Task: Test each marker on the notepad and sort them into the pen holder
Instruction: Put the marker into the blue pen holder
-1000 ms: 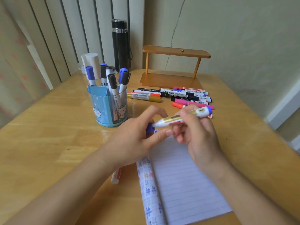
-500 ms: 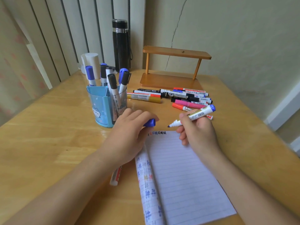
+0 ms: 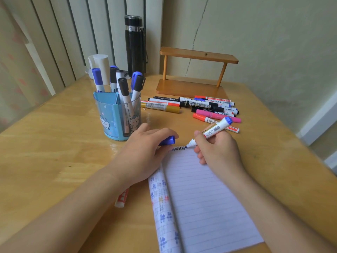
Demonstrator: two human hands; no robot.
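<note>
My right hand [image 3: 218, 148] grips an uncapped white marker with a blue end [image 3: 213, 130]; its blue tip touches the top edge of the lined notepad [image 3: 204, 198], next to a row of blue test marks. My left hand [image 3: 144, 154] holds the blue cap [image 3: 168, 140] and rests on the notepad's folded-back left pages. The blue pen holder [image 3: 112, 117] stands behind my left hand with several markers upright in it. A pile of loose markers [image 3: 197, 106] lies beyond the notepad.
A red and white marker [image 3: 122, 199] lies on the wooden table [image 3: 54, 152], partly under my left forearm. A small wooden shelf [image 3: 193, 73], a black flask [image 3: 135, 44] and a white cylinder [image 3: 99, 61] stand at the back by the wall.
My hands pulled the cap off the marker and moved apart. My left hand settled on the notepad with the cap, and my right hand lowered the marker's tip to the page.
</note>
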